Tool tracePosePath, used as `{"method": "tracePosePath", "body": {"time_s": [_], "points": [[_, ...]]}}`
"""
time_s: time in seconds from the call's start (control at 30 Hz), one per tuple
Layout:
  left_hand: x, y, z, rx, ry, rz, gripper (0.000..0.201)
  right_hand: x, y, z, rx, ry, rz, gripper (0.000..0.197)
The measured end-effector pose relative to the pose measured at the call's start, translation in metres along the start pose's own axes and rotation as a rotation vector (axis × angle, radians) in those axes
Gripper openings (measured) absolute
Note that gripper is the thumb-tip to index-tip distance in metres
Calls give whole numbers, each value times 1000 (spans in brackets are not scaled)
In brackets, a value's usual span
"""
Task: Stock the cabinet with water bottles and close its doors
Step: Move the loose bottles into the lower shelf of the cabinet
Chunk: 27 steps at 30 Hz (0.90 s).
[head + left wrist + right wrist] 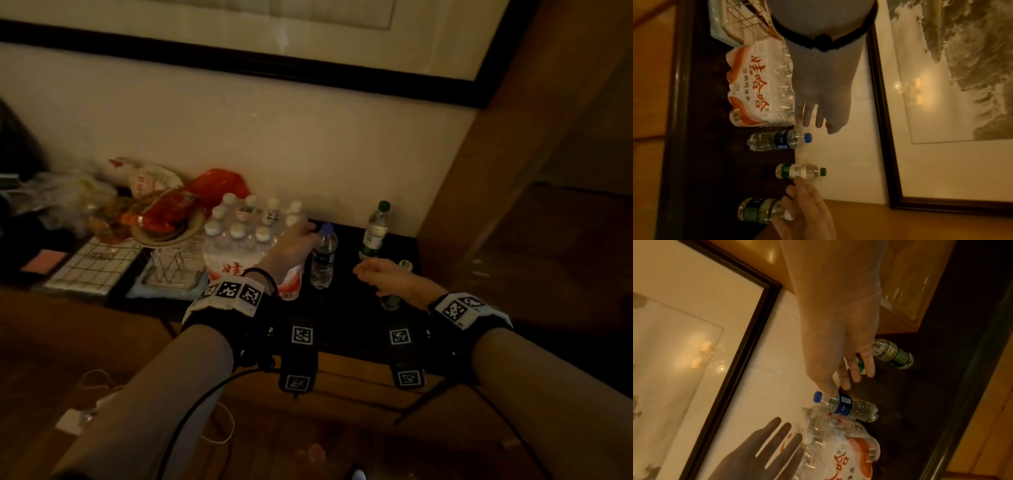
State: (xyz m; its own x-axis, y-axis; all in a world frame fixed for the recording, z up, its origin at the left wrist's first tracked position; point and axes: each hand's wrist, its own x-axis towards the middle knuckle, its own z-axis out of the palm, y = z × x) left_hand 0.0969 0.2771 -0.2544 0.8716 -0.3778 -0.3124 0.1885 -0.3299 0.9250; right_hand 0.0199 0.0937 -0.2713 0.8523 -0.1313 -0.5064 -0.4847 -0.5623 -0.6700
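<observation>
On the dark tabletop (pixel 342 308) stand three loose water bottles. My left hand (pixel 301 233) reaches over a shrink-wrapped pack of bottles (pixel 239 240), fingers straight, tips close beside the blue-capped bottle (pixel 322 257) and holding nothing. In the left wrist view the left hand (pixel 818 116) is apart from that bottle (pixel 774 141). My right hand (pixel 373 274) hovers with relaxed fingers in front of a white-capped, green-labelled bottle (pixel 390 303), partly hiding it. A green-capped bottle (pixel 375 233) stands behind, by the wall. The right wrist view shows my right hand (pixel 849 374) gripping nothing.
Snack bags and a bowl on a wire stand (pixel 161 229) crowd the table's left. A framed picture (pixel 308 75) hangs on the wall above. A wooden panel (pixel 507 178) rises at the right. Cables and a power strip (pixel 85 411) lie on the floor.
</observation>
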Motion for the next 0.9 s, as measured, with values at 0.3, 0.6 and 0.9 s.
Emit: {"method": "tracePosePath", "body": {"time_s": [0.3, 0.6, 0.9], "points": [[58, -6, 24, 197, -101, 86, 63, 40, 47, -44, -5, 199, -64, 45], [133, -12, 54, 554, -18, 39, 69, 109, 102, -88, -135, 151, -99, 69], [166, -23, 53, 689, 153, 89, 24, 156, 131, -97, -196, -105, -35, 31]]}}
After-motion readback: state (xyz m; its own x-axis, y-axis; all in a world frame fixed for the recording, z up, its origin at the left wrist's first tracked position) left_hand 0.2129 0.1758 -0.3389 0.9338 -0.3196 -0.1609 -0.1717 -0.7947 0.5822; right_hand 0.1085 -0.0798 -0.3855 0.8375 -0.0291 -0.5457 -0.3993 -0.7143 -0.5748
